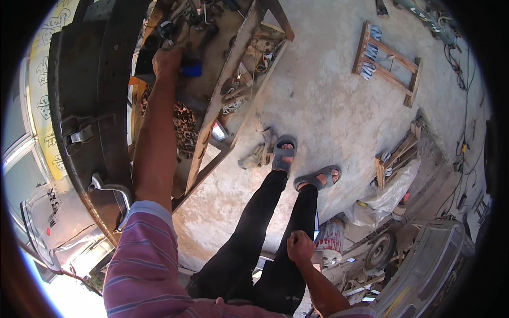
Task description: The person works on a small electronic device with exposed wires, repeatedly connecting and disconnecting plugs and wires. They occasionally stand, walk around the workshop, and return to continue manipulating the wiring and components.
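My left hand reaches far out over a cluttered metal work table, fingers closed around a tool with a blue handle that sticks out to the right of the fist. Spanners and other dark tools lie around it. My right hand is a closed fist with nothing in it, resting against my right thigh. I stand in black trousers and grey sandals on a concrete floor.
A dark curved metal panel with latches rises at the left. Rusty nuts and bolts fill a lower shelf. On the floor are wooden frames, a rag, a white bag, a white bucket and a small wheel.
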The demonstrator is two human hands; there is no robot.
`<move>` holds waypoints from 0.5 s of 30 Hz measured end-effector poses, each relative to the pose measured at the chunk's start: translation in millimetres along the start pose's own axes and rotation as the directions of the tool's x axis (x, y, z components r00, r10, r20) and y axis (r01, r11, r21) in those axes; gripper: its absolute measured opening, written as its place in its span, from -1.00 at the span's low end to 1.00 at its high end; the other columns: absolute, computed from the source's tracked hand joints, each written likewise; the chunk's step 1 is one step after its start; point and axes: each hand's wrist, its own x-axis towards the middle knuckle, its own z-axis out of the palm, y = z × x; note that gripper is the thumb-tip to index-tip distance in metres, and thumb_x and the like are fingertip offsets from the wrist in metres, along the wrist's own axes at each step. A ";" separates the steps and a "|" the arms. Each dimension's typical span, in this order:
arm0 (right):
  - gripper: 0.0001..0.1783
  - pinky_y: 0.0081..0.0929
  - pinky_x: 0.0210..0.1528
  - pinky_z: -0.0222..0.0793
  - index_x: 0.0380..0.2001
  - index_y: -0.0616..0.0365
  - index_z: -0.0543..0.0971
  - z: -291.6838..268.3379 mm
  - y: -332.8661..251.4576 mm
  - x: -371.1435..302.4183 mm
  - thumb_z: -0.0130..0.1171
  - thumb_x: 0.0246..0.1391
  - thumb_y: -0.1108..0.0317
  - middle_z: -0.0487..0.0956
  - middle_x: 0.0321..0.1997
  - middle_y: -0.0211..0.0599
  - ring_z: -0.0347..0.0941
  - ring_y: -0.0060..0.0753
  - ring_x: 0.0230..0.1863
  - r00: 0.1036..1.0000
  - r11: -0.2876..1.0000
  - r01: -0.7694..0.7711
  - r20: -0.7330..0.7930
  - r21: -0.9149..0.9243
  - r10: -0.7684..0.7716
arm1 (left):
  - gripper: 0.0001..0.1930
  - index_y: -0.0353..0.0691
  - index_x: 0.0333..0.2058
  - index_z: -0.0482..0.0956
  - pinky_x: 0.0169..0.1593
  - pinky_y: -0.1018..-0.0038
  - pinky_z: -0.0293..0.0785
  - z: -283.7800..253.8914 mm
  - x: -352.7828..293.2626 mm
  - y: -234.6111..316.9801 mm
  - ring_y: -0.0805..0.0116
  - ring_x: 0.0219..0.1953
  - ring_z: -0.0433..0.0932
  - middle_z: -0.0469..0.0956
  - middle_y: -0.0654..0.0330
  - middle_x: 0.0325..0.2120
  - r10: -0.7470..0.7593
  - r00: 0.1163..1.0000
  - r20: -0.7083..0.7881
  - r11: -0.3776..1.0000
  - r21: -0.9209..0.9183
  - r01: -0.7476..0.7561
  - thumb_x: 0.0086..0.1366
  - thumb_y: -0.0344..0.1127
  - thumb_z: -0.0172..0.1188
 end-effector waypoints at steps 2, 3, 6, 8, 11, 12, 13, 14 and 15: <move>-0.87 -0.14 -0.26 0.55 -0.35 0.06 0.64 -3.5 1.2 1.8 0.23 0.01 0.31 0.67 -0.36 -0.20 0.63 -0.02 -0.33 1.000 1.000 0.000 0.004 0.001 0.000 | -0.37 -0.42 -0.08 0.67 0.15 0.14 0.46 1.0 3.8 -1.7 -0.16 0.08 0.58 0.61 -0.22 0.00 -0.009 1.000 0.006 0.997 0.075 0.008 0.05 0.05 0.33; -0.87 -0.14 -0.26 0.55 -0.35 0.06 0.64 -5.7 2.0 2.1 0.23 0.01 0.31 0.67 -0.36 -0.20 0.63 -0.02 -0.33 1.000 1.000 0.006 -0.006 0.008 -0.006 | -0.38 -0.42 -0.10 0.68 0.15 0.13 0.47 1.2 4.1 -2.8 -0.16 0.07 0.59 0.62 -0.22 -0.01 0.000 1.000 -0.008 0.996 0.087 0.001 0.04 0.05 0.32; -0.86 -0.13 -0.26 0.55 -0.34 0.06 0.64 -11.3 4.2 4.0 0.23 0.02 0.31 0.67 -0.36 -0.20 0.64 -0.02 -0.33 1.000 1.000 0.001 -0.022 0.022 0.000 | -0.40 -0.41 -0.12 0.69 0.12 0.12 0.49 1.0 2.5 -0.8 -0.15 0.05 0.61 0.64 -0.22 -0.05 0.034 0.998 -0.062 0.996 0.080 -0.029 0.04 0.05 0.31; -0.86 -0.13 -0.25 0.55 -0.34 0.06 0.64 -14.1 5.5 4.7 0.23 0.02 0.31 0.67 -0.36 -0.20 0.63 -0.01 -0.32 0.999 0.999 -0.015 -0.032 0.029 0.016 | -0.41 -0.38 -0.11 0.70 0.11 0.13 0.50 -2.0 -4.8 0.7 -0.12 0.05 0.61 0.66 -0.20 -0.08 0.071 0.990 -0.125 0.997 0.028 -0.068 0.05 0.05 0.32; -0.87 -0.13 -0.25 0.55 -0.35 0.06 0.64 -17.3 6.6 5.5 0.22 0.02 0.31 0.68 -0.36 -0.20 0.63 -0.01 -0.33 0.999 0.999 0.002 -0.046 0.043 0.000 | -0.51 -0.35 -0.15 0.71 0.06 0.18 0.53 -4.2 -19.7 10.5 -0.01 -0.04 0.67 0.69 -0.15 -0.14 0.088 0.978 -0.187 0.986 -0.124 -0.112 0.10 -0.02 0.31; -0.87 -0.13 -0.25 0.55 -0.35 0.06 0.64 -18.4 6.7 5.2 0.22 0.02 0.31 0.68 -0.36 -0.21 0.63 -0.01 -0.33 0.998 0.999 0.006 -0.059 0.054 -0.003 | -0.54 -0.35 -0.17 0.71 0.04 0.21 0.55 -5.8 -26.8 15.0 0.03 -0.07 0.69 0.69 -0.13 -0.15 0.119 0.971 -0.207 0.970 -0.185 -0.159 0.12 -0.05 0.30; -0.88 -0.13 -0.25 0.56 -0.35 0.06 0.64 -19.7 6.4 6.5 0.22 0.02 0.32 0.68 -0.36 -0.21 0.63 -0.01 -0.33 0.998 0.999 0.002 -0.059 0.054 0.002 | -0.57 -0.36 -0.19 0.71 0.02 0.24 0.56 -7.8 -34.5 20.8 0.06 -0.11 0.70 0.70 -0.11 -0.16 0.133 0.967 -0.218 0.949 -0.252 -0.187 0.15 -0.08 0.30; -0.88 -0.14 -0.25 0.56 -0.36 0.06 0.64 -21.1 5.9 6.4 0.22 0.02 0.32 0.68 -0.36 -0.21 0.63 -0.01 -0.33 0.999 0.999 -0.010 -0.052 0.045 0.013 | -0.61 -0.36 -0.22 0.70 -0.01 0.26 0.57 -9.1 -44.2 28.2 0.10 -0.15 0.72 0.71 -0.10 -0.16 0.145 0.964 -0.224 0.925 -0.315 -0.212 0.17 -0.10 0.30; -0.88 -0.14 -0.26 0.56 -0.36 0.06 0.64 -22.2 4.5 5.4 0.22 0.02 0.32 0.68 -0.36 -0.21 0.64 -0.01 -0.33 0.998 0.998 -0.014 -0.055 0.054 0.017 | -0.74 -0.36 -0.24 0.66 -0.11 0.36 0.58 -9.6 -54.4 38.4 0.26 -0.29 0.72 0.72 0.02 -0.27 0.140 0.959 -0.245 0.884 -0.405 -0.232 0.24 -0.26 0.26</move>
